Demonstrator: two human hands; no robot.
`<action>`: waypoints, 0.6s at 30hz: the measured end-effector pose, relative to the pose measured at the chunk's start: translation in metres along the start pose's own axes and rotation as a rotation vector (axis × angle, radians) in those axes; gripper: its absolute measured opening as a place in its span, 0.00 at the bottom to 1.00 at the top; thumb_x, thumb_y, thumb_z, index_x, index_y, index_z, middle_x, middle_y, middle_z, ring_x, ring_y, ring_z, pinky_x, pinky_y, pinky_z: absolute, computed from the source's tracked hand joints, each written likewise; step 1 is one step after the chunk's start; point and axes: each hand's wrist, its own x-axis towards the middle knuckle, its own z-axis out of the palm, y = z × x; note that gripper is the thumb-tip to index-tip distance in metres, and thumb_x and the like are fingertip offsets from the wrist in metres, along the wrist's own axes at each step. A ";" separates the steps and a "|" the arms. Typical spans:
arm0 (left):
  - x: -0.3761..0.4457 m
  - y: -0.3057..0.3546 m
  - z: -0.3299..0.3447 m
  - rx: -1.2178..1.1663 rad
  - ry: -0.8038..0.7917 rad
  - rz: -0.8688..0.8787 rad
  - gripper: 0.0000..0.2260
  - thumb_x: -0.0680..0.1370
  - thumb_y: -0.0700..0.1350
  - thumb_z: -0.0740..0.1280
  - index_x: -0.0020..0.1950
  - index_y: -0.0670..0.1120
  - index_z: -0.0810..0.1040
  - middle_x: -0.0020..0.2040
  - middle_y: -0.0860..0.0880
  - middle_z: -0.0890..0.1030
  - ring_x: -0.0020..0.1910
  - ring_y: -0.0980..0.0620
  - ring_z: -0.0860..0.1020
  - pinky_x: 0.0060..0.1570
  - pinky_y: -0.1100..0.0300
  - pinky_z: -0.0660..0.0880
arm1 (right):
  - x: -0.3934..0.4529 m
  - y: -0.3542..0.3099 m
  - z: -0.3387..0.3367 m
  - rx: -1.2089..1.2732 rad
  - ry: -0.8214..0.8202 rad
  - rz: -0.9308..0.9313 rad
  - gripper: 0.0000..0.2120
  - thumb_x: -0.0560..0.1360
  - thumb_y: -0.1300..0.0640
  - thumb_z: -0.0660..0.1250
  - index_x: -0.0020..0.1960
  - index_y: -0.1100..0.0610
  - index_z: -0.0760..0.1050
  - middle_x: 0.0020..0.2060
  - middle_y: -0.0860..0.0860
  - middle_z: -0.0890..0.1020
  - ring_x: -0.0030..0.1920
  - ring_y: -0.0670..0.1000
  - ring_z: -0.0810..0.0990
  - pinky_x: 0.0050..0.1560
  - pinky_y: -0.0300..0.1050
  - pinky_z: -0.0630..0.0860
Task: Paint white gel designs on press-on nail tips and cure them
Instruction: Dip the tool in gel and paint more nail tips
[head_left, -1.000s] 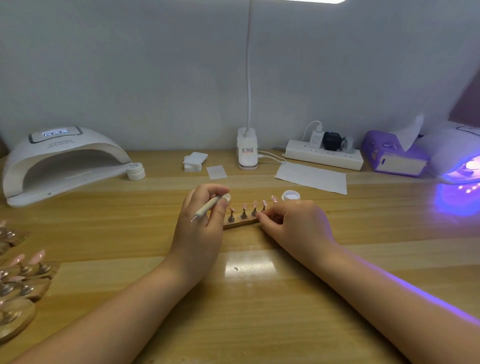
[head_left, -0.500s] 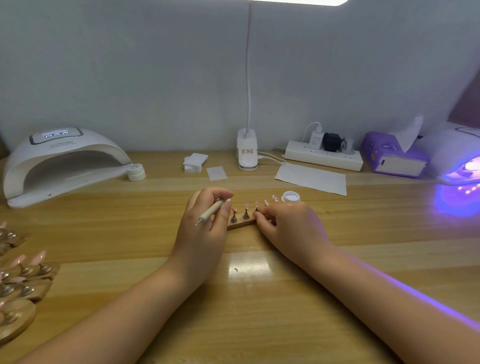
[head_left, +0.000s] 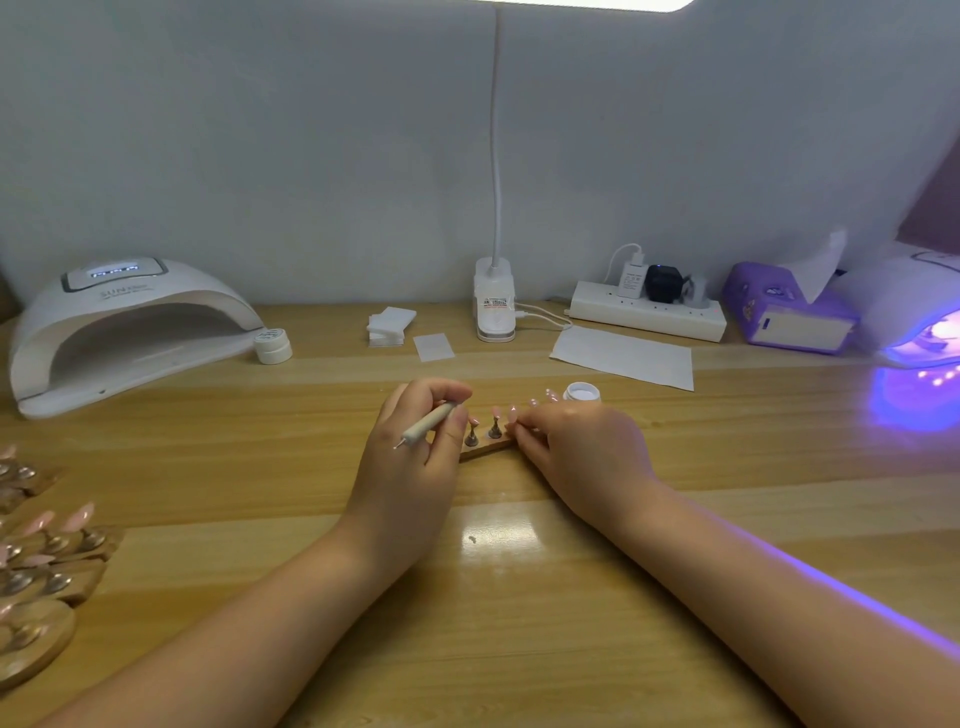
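Two hands meet at the middle of the light wooden table (head_left: 519, 623), and little has shifted since a second ago: the left hand (head_left: 415, 462) has rolled slightly, so the slim white dotting pen (head_left: 428, 423) it pinches between thumb and curled fingers now slants more steeply, its metal tip pointing down-left. The right hand (head_left: 582, 452) has crept left along the small wooden nail stand (head_left: 485, 447), its curled fingertips gripping the stand's right end and hiding the pegs there. Pink press-on nail tips (head_left: 496, 413) stand on metal pegs between the hands. An open white gel pot (head_left: 582, 391) sits just behind the right hand. A white curing lamp (head_left: 124, 327) stands far left, a lit one (head_left: 919, 322) glows violet far right, and more wooden stands with pink tips (head_left: 47, 551) crowd the left edge.
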 end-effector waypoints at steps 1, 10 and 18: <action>0.000 0.000 0.000 -0.001 0.000 -0.001 0.05 0.80 0.37 0.63 0.53 0.44 0.77 0.47 0.51 0.76 0.43 0.66 0.75 0.42 0.76 0.67 | -0.001 0.000 0.000 0.007 0.008 -0.008 0.18 0.82 0.44 0.52 0.58 0.46 0.79 0.51 0.46 0.84 0.56 0.49 0.80 0.44 0.43 0.77; 0.000 -0.001 -0.001 -0.017 0.010 -0.016 0.05 0.80 0.37 0.63 0.53 0.44 0.77 0.48 0.49 0.77 0.42 0.66 0.75 0.41 0.75 0.68 | -0.008 -0.005 -0.005 0.306 0.166 0.001 0.08 0.78 0.53 0.64 0.49 0.51 0.82 0.41 0.46 0.82 0.41 0.48 0.78 0.38 0.49 0.76; -0.001 0.002 -0.002 -0.062 0.071 0.023 0.05 0.80 0.42 0.63 0.50 0.52 0.75 0.43 0.51 0.80 0.38 0.61 0.77 0.37 0.72 0.68 | -0.011 -0.005 -0.007 0.577 0.236 0.043 0.05 0.76 0.55 0.68 0.45 0.55 0.80 0.38 0.44 0.81 0.40 0.46 0.78 0.41 0.50 0.76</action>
